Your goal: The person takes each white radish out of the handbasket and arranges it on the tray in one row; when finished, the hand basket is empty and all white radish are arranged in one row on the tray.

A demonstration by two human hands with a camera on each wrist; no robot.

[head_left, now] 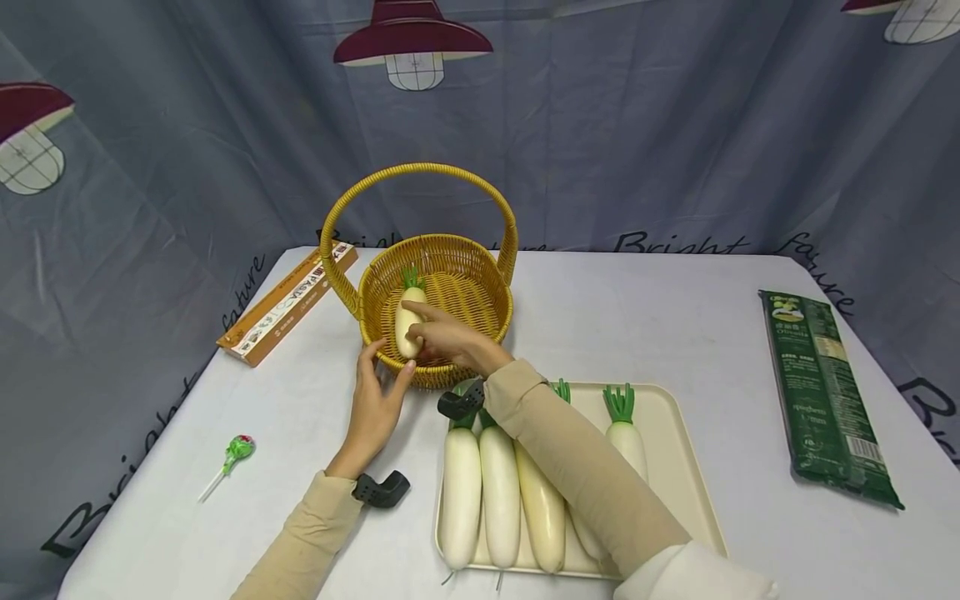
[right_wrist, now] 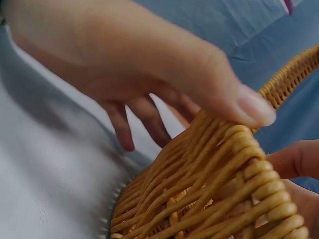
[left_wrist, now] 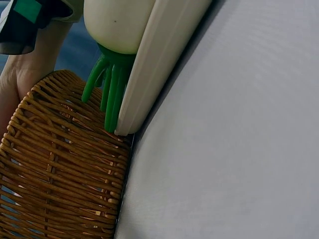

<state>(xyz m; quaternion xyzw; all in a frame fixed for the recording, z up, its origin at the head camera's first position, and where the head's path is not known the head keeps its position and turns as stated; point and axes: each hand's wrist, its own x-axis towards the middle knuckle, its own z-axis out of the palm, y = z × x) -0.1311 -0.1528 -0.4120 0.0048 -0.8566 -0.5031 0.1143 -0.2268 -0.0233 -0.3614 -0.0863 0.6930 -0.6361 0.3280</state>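
Note:
A white radish (head_left: pixel 409 323) with green leaves is inside the yellow wicker basket (head_left: pixel 472 287), near its left side. My right hand (head_left: pixel 448 337) reaches over the front rim and holds the radish with bent fingers; its far fingers are partly hidden. At the front left of the basket, my left hand (head_left: pixel 375 408) touches the rim with spread fingers. The right wrist view shows that hand's thumb (right_wrist: pixel 254 107) resting against the woven rim, while its other fingers hang along the outside. Several more white radishes (head_left: pixel 462 500) lie on a cream tray (head_left: pixel 678 467), partly under my right forearm.
A long pasta box (head_left: pixel 288 304) lies left of the basket. Nearer on the left is a green-wrapped lollipop (head_left: pixel 238 450). A green spaghetti packet (head_left: pixel 825 392) sits along the right edge of the white table. A grey printed curtain (head_left: pixel 600 150) surrounds the back.

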